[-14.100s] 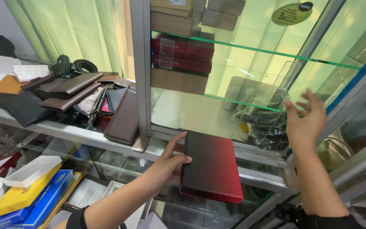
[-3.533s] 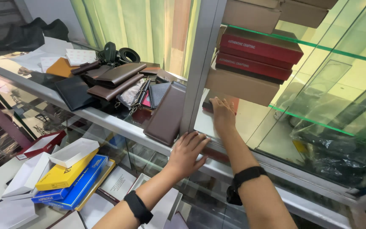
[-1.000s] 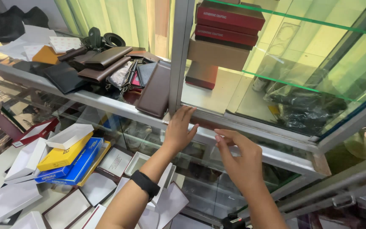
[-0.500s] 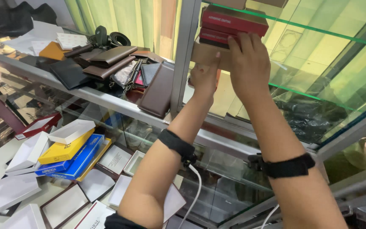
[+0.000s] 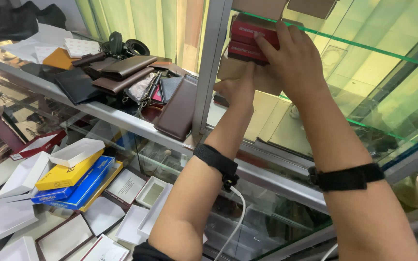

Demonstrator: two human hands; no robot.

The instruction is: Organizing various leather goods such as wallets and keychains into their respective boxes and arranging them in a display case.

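Inside a glass cabinet, a stack of two red boxes [image 5: 246, 37] rests on a tan box [image 5: 229, 68]. My right hand [image 5: 293, 60] is spread over the front of the red boxes and grips them. My left hand [image 5: 239, 89] presses against the tan box from below and in front, fingers closed on its edge. Both forearms wear black wrist bands, and a white cable hangs from the left one. The far side of the stack is hidden by my hands.
A metal cabinet post [image 5: 208, 72] stands just left of the stack, and a green-edged glass shelf [image 5: 373, 48] lies to the right. Brown and black wallets [image 5: 122, 72] and a long brown wallet [image 5: 177, 108] lie on the counter. Yellow and blue boxes [image 5: 68, 179] and white lids sit below.
A second ago both hands were low at the cabinet's front rail. They have risen to the stack of boxes and now hold it slightly higher than half a second ago.
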